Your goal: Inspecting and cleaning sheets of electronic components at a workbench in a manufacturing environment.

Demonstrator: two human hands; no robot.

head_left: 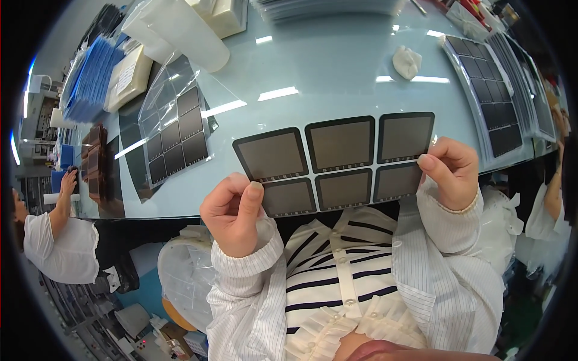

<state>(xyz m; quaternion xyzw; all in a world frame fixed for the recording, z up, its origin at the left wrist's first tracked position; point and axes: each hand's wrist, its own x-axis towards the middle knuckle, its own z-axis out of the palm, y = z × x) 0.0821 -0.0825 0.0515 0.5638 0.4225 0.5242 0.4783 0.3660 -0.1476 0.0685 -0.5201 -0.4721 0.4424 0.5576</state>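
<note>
Counter [325, 78]: pale and shiny.
Six-window sheet [341, 145]: we hold it up by the counter's near edge.
Left grip [233, 213]: thumb and finger pinch its left side.
Right grip [453, 171]: pinches its right side.
Bending: may happen if we push our hands together.

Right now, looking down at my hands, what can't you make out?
All in the head view:
- Back of the panel sheet: faces away.
- Fingertips of the left hand and right hand behind it: hidden by the sheet.
- Far end of the clear stack: cut off by the top edge.
- Right-side co-worker's arm: partly lost in the dark rim.
</note>
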